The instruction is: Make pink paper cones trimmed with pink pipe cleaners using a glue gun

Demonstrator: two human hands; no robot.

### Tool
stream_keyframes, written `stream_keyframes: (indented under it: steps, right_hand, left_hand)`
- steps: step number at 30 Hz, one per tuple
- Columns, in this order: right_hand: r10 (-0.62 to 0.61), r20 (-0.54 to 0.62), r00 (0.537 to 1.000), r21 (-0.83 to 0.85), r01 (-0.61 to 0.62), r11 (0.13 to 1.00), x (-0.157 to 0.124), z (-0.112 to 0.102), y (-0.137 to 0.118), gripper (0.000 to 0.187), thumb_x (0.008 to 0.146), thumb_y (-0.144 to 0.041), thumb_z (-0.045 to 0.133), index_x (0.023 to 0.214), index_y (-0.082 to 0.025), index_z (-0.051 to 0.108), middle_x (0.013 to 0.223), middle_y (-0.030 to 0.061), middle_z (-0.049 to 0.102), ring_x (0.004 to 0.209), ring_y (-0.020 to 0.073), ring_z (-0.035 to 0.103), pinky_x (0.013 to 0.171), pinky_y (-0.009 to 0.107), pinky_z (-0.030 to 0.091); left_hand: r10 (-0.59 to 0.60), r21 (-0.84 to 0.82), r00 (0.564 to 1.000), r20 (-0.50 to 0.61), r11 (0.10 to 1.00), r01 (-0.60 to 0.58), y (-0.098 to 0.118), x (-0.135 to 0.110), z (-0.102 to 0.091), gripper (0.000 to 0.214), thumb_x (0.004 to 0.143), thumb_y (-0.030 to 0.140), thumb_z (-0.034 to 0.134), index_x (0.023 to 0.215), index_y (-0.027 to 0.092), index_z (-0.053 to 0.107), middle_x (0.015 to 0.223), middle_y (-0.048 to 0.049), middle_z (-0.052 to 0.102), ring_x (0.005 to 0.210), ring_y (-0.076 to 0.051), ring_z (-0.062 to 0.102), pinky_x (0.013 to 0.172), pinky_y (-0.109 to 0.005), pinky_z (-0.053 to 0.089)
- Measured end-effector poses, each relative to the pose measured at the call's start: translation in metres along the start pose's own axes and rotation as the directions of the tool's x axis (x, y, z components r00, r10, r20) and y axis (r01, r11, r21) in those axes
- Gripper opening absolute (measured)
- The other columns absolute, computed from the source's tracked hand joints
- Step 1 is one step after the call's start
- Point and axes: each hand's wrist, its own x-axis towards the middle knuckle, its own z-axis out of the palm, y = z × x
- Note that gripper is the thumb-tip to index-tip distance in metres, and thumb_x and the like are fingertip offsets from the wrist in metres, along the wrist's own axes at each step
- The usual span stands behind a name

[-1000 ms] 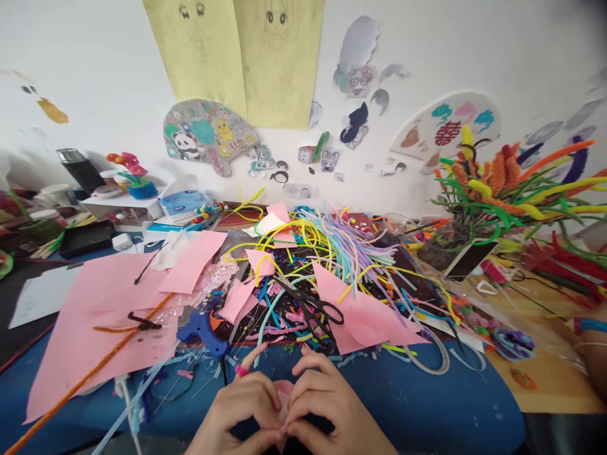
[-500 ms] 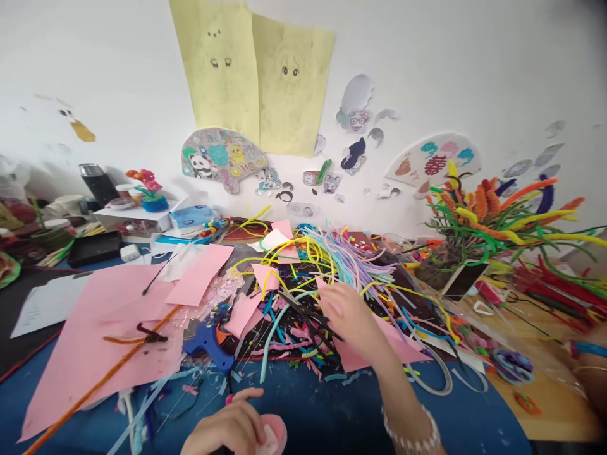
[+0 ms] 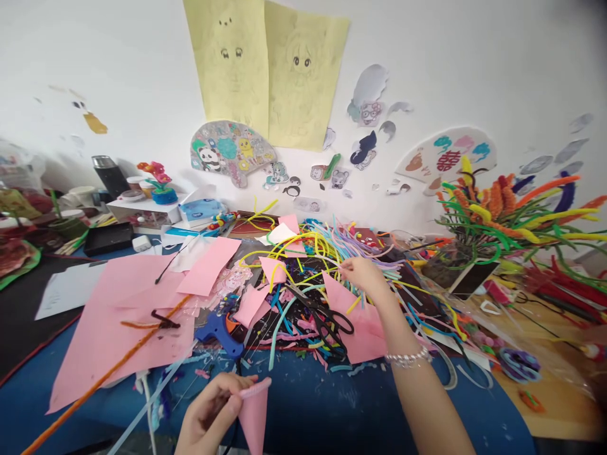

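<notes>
My left hand (image 3: 213,411) is closed at the bottom centre, pinching a pink paper cone (image 3: 255,418) with a pale fuzzy trim along its top edge. The cone points downward. Over the heap of craft scraps, my right hand (image 3: 363,275) reaches forward with fingertips pressed together at the end of a pale pipe cleaner (image 3: 318,256). Black-handled scissors (image 3: 327,319) lie with blades apart on the heap, nearer to me than the right hand. Beside them is a pink paper piece (image 3: 363,332), partly under my right forearm. A blue glue gun (image 3: 220,335) rests left of the scissors.
Large pink sheets (image 3: 118,316) cover the table's left side, crossed by an orange pipe-cleaner stem (image 3: 109,376). Lilac and blue pipe cleaners (image 3: 360,237) spread at the back. A phone-like dark rectangle (image 3: 474,278) leans before a container of colourful pipe cleaners (image 3: 502,215) at right.
My right hand has moved from beside the scissors up and farther back to the pipe cleaners. My left hand has turned its pink piece, so the cone shape now shows. The view shifted slightly.
</notes>
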Motion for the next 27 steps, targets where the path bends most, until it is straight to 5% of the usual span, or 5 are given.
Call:
stream_keyframes:
  steps: [9,15,19,23,27]
  right_hand:
    - [-0.322,0.169,0.931,0.494,0.203,0.845,-0.105,0.029,-0.026,0.013,0.092,-0.018,0.056,0.092,-0.017,0.069,0.083,0.0030,0.078,0.066,0.0152,0.072,0.058,0.023,0.055]
    - [-0.532,-0.363,0.765,0.431,0.644,0.631,-0.162,0.080,-0.058,0.018,0.093,-0.011,0.059,0.098,-0.020,0.075,0.091,0.0052,0.076,0.084,0.0172,0.071,0.077,0.028,0.056]
    - [-0.505,-0.527,0.684,0.284,0.702,0.653,-0.167,0.103,-0.064,0.020,0.092,-0.009,0.059,0.098,-0.019,0.075,0.089,0.0079,0.072,0.081,0.0189,0.068,0.072,0.031,0.056]
    - [-0.412,-0.509,0.756,0.391,0.630,0.672,-0.165,0.114,-0.069,0.017,0.088,-0.008,0.061,0.088,-0.017,0.075,0.082,0.0077,0.069,0.077,0.0193,0.066,0.069,0.030,0.055]
    - [-0.412,-0.278,0.868,0.593,0.492,0.637,-0.164,0.110,-0.071,0.021,0.086,-0.008,0.061,0.098,-0.019,0.073,0.089,0.0052,0.073,0.078,0.0185,0.068,0.074,0.030,0.055]
  left_hand:
    - [-0.103,-0.030,0.994,0.049,0.994,0.104,-0.004,0.009,0.005,0.027,0.077,0.044,0.075,0.073,0.018,0.068,0.066,0.0002,0.063,0.067,-0.015,0.053,0.065,-0.021,0.040]
    - [-0.129,-0.054,0.988,0.080,0.989,0.134,-0.006,0.013,0.010,0.025,0.078,0.041,0.076,0.074,0.017,0.067,0.064,0.0023,0.056,0.063,-0.012,0.044,0.060,-0.020,0.036]
    - [-0.201,-0.241,0.976,0.088,0.946,0.217,-0.005,0.013,0.016,0.020,0.080,0.036,0.075,0.078,0.018,0.067,0.066,0.0019,0.055,0.062,-0.011,0.046,0.058,-0.020,0.040]
    - [-0.280,-0.398,0.952,0.127,0.864,0.307,-0.004,0.016,0.021,0.012,0.082,0.027,0.073,0.084,0.017,0.068,0.079,-0.0018,0.063,0.069,-0.013,0.056,0.058,-0.020,0.047]
    - [-0.309,-0.400,0.949,0.063,0.863,0.308,-0.002,0.018,0.025,0.025,0.078,0.025,0.077,0.099,0.016,0.066,0.084,-0.0025,0.067,0.068,-0.012,0.062,0.057,-0.020,0.054]
